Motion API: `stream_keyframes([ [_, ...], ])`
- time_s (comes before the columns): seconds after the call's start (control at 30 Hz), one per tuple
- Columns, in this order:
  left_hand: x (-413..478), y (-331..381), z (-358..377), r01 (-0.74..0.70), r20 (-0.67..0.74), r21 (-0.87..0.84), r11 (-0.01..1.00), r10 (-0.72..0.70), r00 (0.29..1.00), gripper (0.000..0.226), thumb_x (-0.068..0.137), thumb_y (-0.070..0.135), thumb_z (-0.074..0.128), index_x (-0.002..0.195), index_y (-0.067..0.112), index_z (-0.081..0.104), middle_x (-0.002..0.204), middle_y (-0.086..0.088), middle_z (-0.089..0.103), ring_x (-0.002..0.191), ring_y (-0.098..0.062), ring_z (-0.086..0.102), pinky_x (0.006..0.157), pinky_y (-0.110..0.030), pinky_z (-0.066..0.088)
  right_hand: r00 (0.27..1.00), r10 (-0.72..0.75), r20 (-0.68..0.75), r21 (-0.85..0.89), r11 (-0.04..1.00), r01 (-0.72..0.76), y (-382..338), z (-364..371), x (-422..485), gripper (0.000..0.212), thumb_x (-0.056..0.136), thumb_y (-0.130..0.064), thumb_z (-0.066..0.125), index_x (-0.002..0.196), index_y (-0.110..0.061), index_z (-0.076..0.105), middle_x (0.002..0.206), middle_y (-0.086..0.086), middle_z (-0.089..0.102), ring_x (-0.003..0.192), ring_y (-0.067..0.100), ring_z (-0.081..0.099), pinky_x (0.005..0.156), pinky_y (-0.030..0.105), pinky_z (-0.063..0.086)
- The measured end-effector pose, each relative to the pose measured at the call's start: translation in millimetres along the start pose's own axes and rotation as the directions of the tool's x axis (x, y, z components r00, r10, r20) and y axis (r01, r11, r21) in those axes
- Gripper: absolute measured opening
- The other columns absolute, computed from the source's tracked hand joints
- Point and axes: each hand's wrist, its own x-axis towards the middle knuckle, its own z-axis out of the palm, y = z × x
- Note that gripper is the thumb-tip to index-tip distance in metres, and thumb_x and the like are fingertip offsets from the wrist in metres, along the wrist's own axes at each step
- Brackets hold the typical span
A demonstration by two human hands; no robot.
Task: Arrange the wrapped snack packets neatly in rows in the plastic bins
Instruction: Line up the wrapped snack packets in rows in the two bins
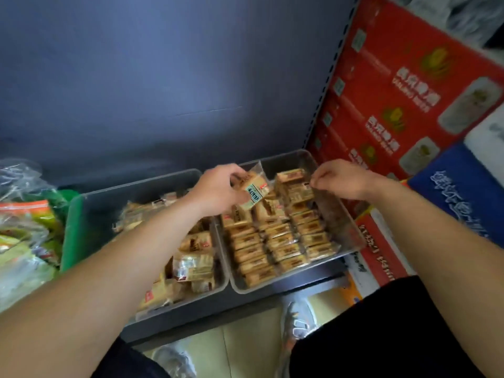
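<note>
Two hands work over right bin [286, 162] | left hand [218, 188] grips held packet [255, 192] above bin's far middle | right hand [341, 181] fingers curled at far-right stack [295, 188], pinch not discernible | packet rows [272, 241] fill right bin | left bin [136, 195] adjoins, containing loose packets [196, 266]

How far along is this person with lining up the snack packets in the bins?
Done: the right bin holds three neat rows, with space at its far end. In hand: the left hand grips one packet above them, while the right hand is at the rows' far end. Left: the loose heap in the left bin is unsorted.
</note>
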Motion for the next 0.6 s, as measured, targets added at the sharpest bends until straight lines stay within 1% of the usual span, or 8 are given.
stream_keyframes([
  [0.1,28,13,43,-0.023,0.081,0.034,0.999,0.020,0.997,0.038,0.080,0.015,0.084,0.114,0.020,0.068,0.100,0.004,0.072,0.087,-0.010,0.066,0.069,-0.011,0.046,0.995,0.096,0.006,0.108,0.990,-0.096,28,-6,-4,0.014,0.096,-0.032,0.066,0.101,-0.022,0.073,0.106,0.002,0.070,0.106,0.023,0.064,0.098,0.042,0.052],
  [0.13,36,17,58,-0.035,0.105,0.041,0.999,0.031,0.994,0.038,0.081,0.015,0.084,0.116,0.018,0.069,0.100,0.004,0.071,0.090,-0.011,0.066,0.068,-0.010,0.044,0.993,0.119,0.007,0.133,0.984,-0.119,35,-5,-4,0.016,0.096,-0.033,0.066,0.104,-0.021,0.072,0.106,0.002,0.070,0.106,0.024,0.064,0.096,0.042,0.052],
  [0.23,53,24,103,-0.084,0.153,0.124,0.989,0.064,0.986,0.043,0.084,0.019,0.082,0.124,0.020,0.068,0.112,0.002,0.070,0.102,-0.013,0.065,0.087,-0.022,0.048,0.982,0.178,0.066,0.145,0.972,-0.186,49,-2,-2,0.030,0.098,-0.036,0.064,0.118,-0.014,0.069,0.114,0.006,0.068,0.107,0.026,0.064,0.094,0.042,0.054],
  [0.3,61,24,128,-0.130,0.145,0.228,0.965,0.098,0.985,0.043,0.086,0.026,0.078,0.127,0.029,0.066,0.117,0.003,0.070,0.107,-0.015,0.065,0.093,-0.029,0.051,0.970,0.210,0.122,0.139,0.964,-0.226,55,-2,0,0.036,0.100,-0.037,0.061,0.126,-0.013,0.066,0.119,0.007,0.067,0.108,0.026,0.063,0.092,0.041,0.055],
  [0.37,67,22,145,-0.156,0.062,0.344,0.926,0.144,0.988,0.039,0.088,0.034,0.075,0.125,0.038,0.062,0.114,0.005,0.071,0.106,-0.018,0.065,0.092,-0.037,0.055,0.963,0.225,0.147,0.138,0.960,-0.245,60,-3,1,0.039,0.101,-0.039,0.058,0.129,-0.012,0.064,0.122,0.008,0.066,0.109,0.026,0.063,0.090,0.039,0.055],
  [0.43,72,20,154,-0.158,-0.004,0.387,0.908,0.173,0.985,0.034,0.089,0.035,0.074,0.119,0.040,0.059,0.109,0.006,0.070,0.101,-0.019,0.066,0.088,-0.041,0.057,0.958,0.228,0.173,0.147,0.956,-0.254,61,-3,3,0.039,0.101,-0.040,0.057,0.128,-0.012,0.063,0.119,0.006,0.066,0.108,0.024,0.063,0.086,0.036,0.054],
  [0.53,80,16,164,-0.190,0.001,0.447,0.874,0.212,0.977,0.028,0.090,0.034,0.072,0.116,0.035,0.061,0.111,0.006,0.069,0.101,-0.019,0.067,0.086,-0.040,0.057,0.955,0.230,0.185,0.142,0.956,-0.258,61,0,8,0.035,0.101,-0.041,0.057,0.119,-0.012,0.066,0.114,0.005,0.067,0.105,0.023,0.063,0.085,0.037,0.055],
  [0.6,83,10,171,-0.240,-0.047,0.492,0.837,0.302,0.952,0.026,0.091,0.032,0.071,0.115,0.028,0.061,0.116,0.003,0.068,0.107,-0.021,0.064,0.087,-0.040,0.055,0.955,0.232,0.184,0.138,0.956,-0.258,62,1,12,0.035,0.100,-0.041,0.057,0.119,-0.013,0.066,0.114,0.005,0.068,0.105,0.023,0.063,0.081,0.036,0.055],
])
